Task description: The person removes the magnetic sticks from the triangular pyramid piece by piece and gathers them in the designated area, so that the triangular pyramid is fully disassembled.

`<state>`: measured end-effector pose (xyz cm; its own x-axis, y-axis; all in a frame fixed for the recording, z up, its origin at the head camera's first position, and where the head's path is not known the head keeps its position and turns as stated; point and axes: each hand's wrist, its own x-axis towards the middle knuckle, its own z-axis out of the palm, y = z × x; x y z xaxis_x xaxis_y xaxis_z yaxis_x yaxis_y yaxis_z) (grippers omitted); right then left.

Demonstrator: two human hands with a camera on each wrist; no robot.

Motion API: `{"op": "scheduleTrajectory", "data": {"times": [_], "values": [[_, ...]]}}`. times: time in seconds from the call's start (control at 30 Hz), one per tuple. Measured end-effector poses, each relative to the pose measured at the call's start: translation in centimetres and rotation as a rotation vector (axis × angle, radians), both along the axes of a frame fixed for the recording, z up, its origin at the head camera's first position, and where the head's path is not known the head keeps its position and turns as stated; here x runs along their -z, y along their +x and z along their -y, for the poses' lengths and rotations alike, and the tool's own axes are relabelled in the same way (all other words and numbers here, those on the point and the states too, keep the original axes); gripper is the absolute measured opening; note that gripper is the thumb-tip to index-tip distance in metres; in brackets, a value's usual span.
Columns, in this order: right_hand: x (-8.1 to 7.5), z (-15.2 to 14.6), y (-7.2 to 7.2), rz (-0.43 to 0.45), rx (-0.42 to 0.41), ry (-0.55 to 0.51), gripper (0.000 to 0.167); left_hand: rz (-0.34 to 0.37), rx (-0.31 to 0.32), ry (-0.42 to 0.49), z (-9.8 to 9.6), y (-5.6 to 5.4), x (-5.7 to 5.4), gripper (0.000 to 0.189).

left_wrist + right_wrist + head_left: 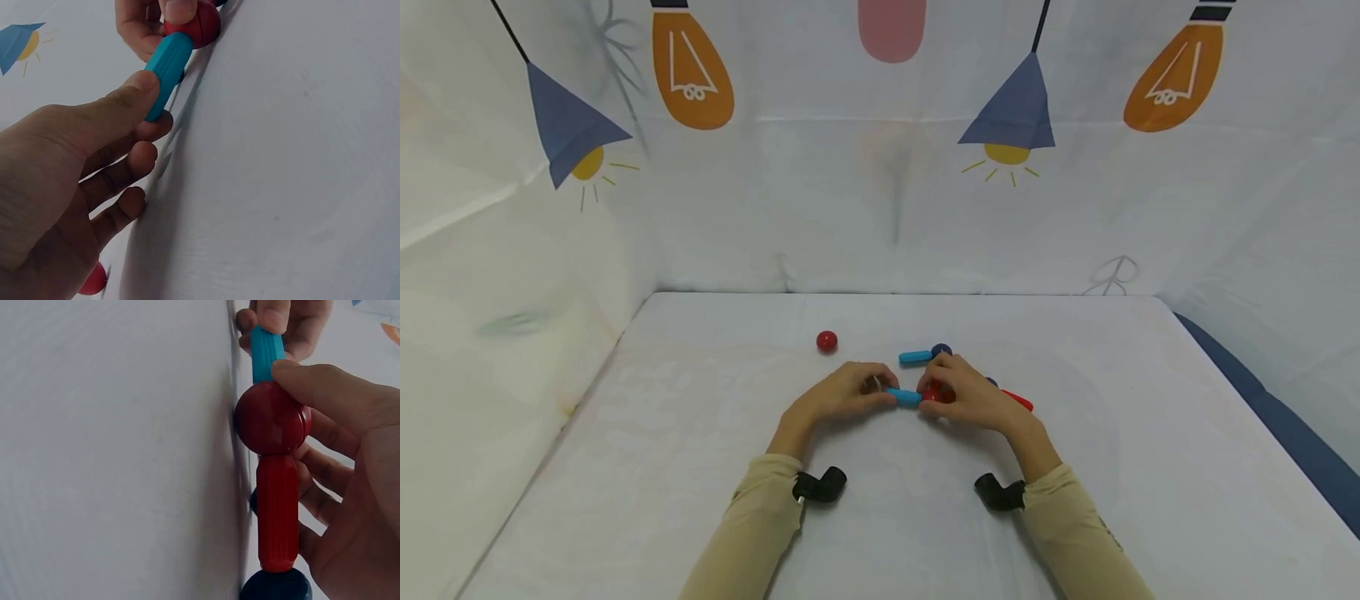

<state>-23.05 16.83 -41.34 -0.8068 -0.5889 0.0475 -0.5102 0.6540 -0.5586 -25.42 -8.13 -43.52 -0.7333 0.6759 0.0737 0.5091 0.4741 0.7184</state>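
My left hand (pixel 841 392) pinches a light blue ribbed rod (pixel 169 72) between thumb and forefinger. The rod's far end touches a red ball (pixel 267 419), which my right hand (pixel 981 404) grips with its thumb and fingers. From the ball's other side a red ribbed rod (pixel 278 512) runs in line to a dark blue ball (pixel 278 589). In the head view, another red rod (pixel 1019 402) shows beyond the right hand, partly hidden by it. Whether the light blue rod is attached to the red ball I cannot tell.
Just behind the hands lies a second light blue rod (pixel 914 357) against a dark blue ball (pixel 942 350). A loose red ball (pixel 827 341) rests farther back on the left. The white table (pixel 700 467) meets a white cloth printed with lamps (pixel 850 208).
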Motion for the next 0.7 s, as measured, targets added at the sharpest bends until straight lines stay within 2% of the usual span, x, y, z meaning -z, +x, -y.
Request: {"op": "scheduleTrajectory", "data": {"times": [0.13,0.33,0.47,0.7], "values": [[0.0,-0.2,0.0,0.007,0.010,0.008,0.016,0.007,-0.020,-0.027,0.8,-0.2,-0.2,0.017],[-0.1,-0.2,0.1,0.013,0.027,0.021,0.017,0.051,-0.133,-0.043,2.6,-0.4,-0.5,0.017],[-0.1,-0.2,0.1,0.015,0.030,0.018,0.019,0.078,-0.177,-0.055,3.8,-0.4,-0.8,0.017],[-0.1,0.1,0.1,0.025,-0.004,0.002,0.020,0.121,-0.299,-0.077,6.5,-0.3,-1.6,0.017]]}}
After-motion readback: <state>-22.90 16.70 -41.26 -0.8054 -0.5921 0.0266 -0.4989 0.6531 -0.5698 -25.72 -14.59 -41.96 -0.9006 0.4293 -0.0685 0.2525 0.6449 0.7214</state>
